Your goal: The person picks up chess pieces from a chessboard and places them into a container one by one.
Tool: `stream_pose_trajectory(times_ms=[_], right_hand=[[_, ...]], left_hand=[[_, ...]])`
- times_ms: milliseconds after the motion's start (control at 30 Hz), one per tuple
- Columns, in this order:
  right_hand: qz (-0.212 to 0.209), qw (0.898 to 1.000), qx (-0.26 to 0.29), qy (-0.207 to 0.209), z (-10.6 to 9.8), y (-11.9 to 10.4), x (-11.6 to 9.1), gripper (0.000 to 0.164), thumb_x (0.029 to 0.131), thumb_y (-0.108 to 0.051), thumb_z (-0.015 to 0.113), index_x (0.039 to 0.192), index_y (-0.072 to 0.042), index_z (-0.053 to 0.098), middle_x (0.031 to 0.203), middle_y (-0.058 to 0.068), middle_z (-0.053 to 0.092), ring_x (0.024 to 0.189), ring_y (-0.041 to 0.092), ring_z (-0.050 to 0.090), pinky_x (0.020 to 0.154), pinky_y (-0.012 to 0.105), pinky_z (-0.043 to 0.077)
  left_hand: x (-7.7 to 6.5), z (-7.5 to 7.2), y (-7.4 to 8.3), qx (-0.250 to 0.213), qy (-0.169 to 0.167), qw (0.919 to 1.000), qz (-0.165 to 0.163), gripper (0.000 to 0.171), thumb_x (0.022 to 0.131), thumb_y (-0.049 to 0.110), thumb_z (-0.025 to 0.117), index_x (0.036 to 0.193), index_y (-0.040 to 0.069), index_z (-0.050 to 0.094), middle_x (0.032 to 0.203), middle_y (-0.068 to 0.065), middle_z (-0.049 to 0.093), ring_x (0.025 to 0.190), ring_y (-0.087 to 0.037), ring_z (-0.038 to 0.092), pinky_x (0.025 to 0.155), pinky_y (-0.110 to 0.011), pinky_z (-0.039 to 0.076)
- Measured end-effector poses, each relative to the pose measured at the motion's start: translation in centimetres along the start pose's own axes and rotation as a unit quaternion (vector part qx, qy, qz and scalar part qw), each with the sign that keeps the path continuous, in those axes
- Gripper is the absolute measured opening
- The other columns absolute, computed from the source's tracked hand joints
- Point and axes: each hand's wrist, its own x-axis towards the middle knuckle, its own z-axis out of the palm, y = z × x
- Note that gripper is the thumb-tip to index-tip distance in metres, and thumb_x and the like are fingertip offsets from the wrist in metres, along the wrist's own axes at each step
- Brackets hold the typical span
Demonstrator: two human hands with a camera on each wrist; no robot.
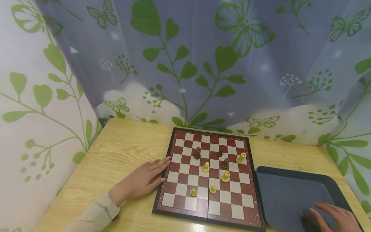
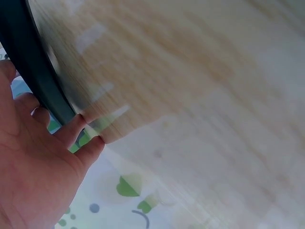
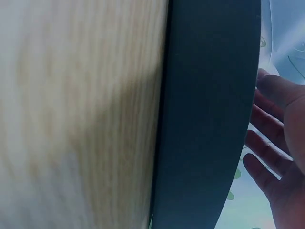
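Note:
A folding chessboard [image 1: 182,206] lies on the table, with several yellow and dark brown pieces on it. My left hand [image 1: 142,180] rests beside its left edge, fingers stretched out and touching the rim. Dark pieces include a tall one [image 1: 197,153] and a small pawn [image 1: 220,153]. Among the yellow ones are a taller piece [image 1: 225,176] and a pawn [image 1: 193,192]. Over the dark tray [image 1: 290,190] hovers my right hand [image 1: 337,217], loosely bent and partly out of frame. A dark blur lies under its fingers; whether it is a shadow or a piece is unclear. In the right wrist view, no object shows in that hand [image 3: 281,129].
The tray stands close against the board's right side, its raised rim facing it. Behind the wooden table [image 1: 130,138] hangs a blue curtain [image 1: 197,64] with green leaves and butterflies. A pale patterned cloth [image 1: 34,129] hangs at the left.

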Motion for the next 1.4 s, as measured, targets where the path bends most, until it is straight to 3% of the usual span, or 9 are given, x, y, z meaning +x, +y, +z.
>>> stream_pose_trajectory(times_ms=[167,367,600,800,1033,1400], right_hand=[[0.021,1.000,0.001,-0.002,0.1,-0.6,-0.2,0.015,0.087,-0.004,0.076,0.088,0.011,0.073,0.086,0.036,0.068,0.077,0.058,0.060,0.072,0.064,0.045],[0.031,0.999,-0.004,-0.012,0.1,-1.4,-0.2,0.013,0.079,0.000,0.080,0.087,0.009,0.074,0.085,0.034,0.069,0.076,0.056,0.061,0.072,0.064,0.045],[0.104,0.994,-0.026,-0.023,0.2,-2.9,-0.3,0.014,0.079,0.003,0.078,0.090,0.010,0.073,0.093,0.036,0.068,0.087,0.054,0.058,0.085,0.066,0.042],[0.082,0.996,-0.006,-0.017,0.5,-3.6,0.1,0.011,0.084,0.003,0.076,0.092,0.010,0.073,0.092,0.035,0.068,0.086,0.050,0.058,0.086,0.063,0.041],[0.067,0.997,0.030,-0.002,0.9,-4.6,0.6,0.013,0.081,0.008,0.076,0.094,0.008,0.074,0.092,0.032,0.069,0.091,0.048,0.056,0.085,0.061,0.042],[0.066,0.996,0.050,-0.039,1.0,-6.4,2.2,0.012,0.085,0.005,0.075,0.097,0.005,0.075,0.094,0.028,0.070,0.096,0.045,0.054,0.084,0.059,0.041]], left_hand=[[-0.2,0.2,0.0,0.001,-0.004,1.0000,-0.003,0.062,0.109,0.043,0.040,0.162,0.015,0.027,0.169,-0.001,0.022,0.148,-0.038,0.035,0.118,-0.060,0.033],[-0.3,0.4,0.0,0.001,-0.007,1.0000,-0.005,0.062,0.109,0.044,0.040,0.162,0.015,0.026,0.169,0.000,0.020,0.148,-0.039,0.035,0.119,-0.059,0.032],[-0.4,0.5,0.0,-0.005,-0.012,0.9999,-0.009,0.062,0.109,0.045,0.039,0.163,0.016,0.026,0.169,0.001,0.019,0.148,-0.040,0.035,0.119,-0.060,0.031],[-0.1,0.4,0.0,-0.002,-0.013,0.9998,-0.012,0.062,0.109,0.046,0.038,0.163,0.018,0.024,0.170,0.003,0.018,0.149,-0.038,0.034,0.120,-0.059,0.030],[-0.1,0.0,0.2,-0.010,-0.024,0.9995,-0.016,0.062,0.109,0.045,0.038,0.163,0.019,0.023,0.170,0.003,0.017,0.150,-0.038,0.033,0.120,-0.059,0.029],[0.0,-0.4,0.0,-0.008,-0.021,0.9997,-0.013,0.062,0.110,0.045,0.038,0.163,0.019,0.022,0.170,0.005,0.016,0.150,-0.037,0.033,0.121,-0.058,0.030]])
